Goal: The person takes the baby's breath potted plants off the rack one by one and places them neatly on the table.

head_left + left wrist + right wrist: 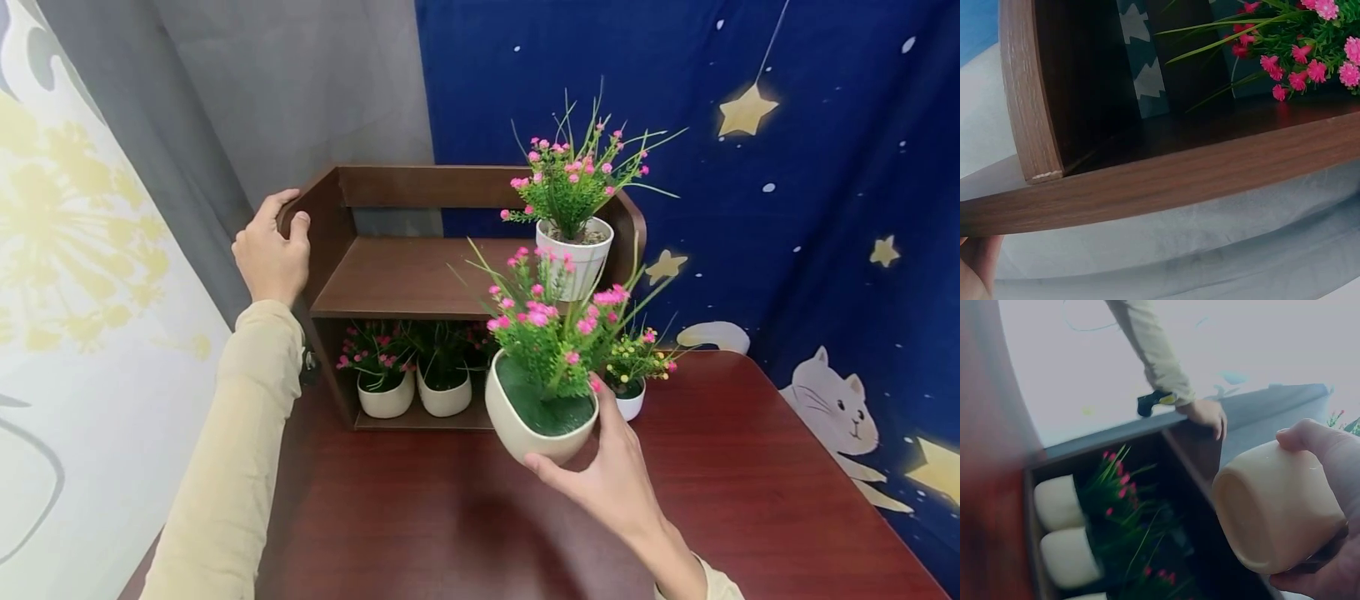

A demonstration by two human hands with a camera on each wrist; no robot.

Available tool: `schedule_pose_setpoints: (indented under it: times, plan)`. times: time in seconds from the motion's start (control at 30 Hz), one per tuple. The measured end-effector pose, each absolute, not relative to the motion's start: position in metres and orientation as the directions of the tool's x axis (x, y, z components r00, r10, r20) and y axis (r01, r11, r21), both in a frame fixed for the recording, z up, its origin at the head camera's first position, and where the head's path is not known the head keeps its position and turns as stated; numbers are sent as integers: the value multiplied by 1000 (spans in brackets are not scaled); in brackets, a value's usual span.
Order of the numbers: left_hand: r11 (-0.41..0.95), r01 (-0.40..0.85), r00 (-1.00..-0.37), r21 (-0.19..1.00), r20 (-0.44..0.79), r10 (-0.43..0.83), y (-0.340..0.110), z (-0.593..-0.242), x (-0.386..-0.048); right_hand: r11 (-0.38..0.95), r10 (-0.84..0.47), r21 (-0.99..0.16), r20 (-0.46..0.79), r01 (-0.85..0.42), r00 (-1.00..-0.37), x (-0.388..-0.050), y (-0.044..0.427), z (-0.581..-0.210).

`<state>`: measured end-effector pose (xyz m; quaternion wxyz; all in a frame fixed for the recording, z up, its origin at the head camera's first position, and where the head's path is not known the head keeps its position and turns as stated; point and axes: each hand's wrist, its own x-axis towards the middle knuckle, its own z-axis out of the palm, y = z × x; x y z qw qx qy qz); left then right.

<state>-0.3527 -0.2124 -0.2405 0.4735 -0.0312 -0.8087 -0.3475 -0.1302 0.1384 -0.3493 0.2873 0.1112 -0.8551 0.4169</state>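
In the head view my right hand point(611, 479) grips a cream pot point(536, 433) with pink flowers, thumb at its lower front, holding it tilted in front of the brown shelf point(412, 279). The right wrist view shows this pot's underside point(1247, 519) between the thumb and fingers of my right hand point(1335, 462). My left hand point(273, 250) holds the upper edge of the shelf's left side panel. A white ribbed pot point(573, 262) with pink flowers stands at the right of the upper board, partly behind the held plant.
Cream pots point(386, 396) with red-pink flowers stand in the lower compartment, others partly hidden. A small white pot point(628, 400) with yellow flowers stands right of it on the red-brown table point(750, 467). A grey curtain point(300, 83) and a blue curtain point(825, 208) hang behind.
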Motion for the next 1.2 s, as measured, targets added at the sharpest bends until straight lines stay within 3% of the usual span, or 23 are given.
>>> schedule_pose_setpoints:
  times: [0.63,1.2]
  plan:
    - [759,377,-539,531,792,-286,-215,-238,-354,670,318,-733,428,-119,-846,-116,214,-439]
    - [750,371,-564,548,774,-287,-213,-240,-355,683,389,-729,418,-47,-821,-123,257,-474]
